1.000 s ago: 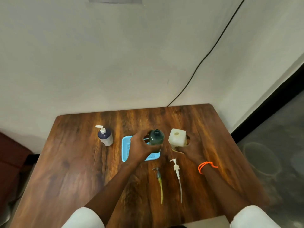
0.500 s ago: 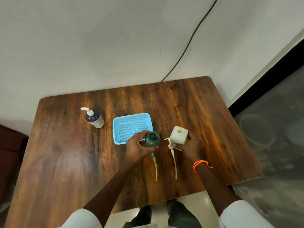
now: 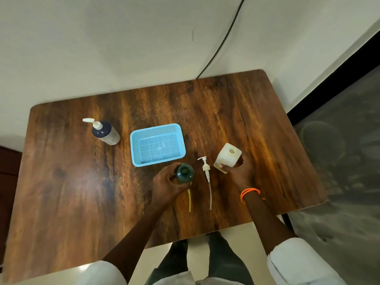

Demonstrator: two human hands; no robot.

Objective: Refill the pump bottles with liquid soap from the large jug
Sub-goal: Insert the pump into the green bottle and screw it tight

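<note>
Our left hand (image 3: 164, 185) grips the open green bottle (image 3: 184, 173), upright just left of the jug (image 3: 228, 154) our right hand (image 3: 240, 171) clasps.

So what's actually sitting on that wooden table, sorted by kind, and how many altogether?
Bottles: 3 - dark blue pump bottle, open dark green bottle held by the left hand, open white square bottle held by the right hand.
Loose pumps: 2 - white pump, yellow-tubed pump.
Baskets: 1 - light blue mesh plastic basket.
Total: 6.
</note>
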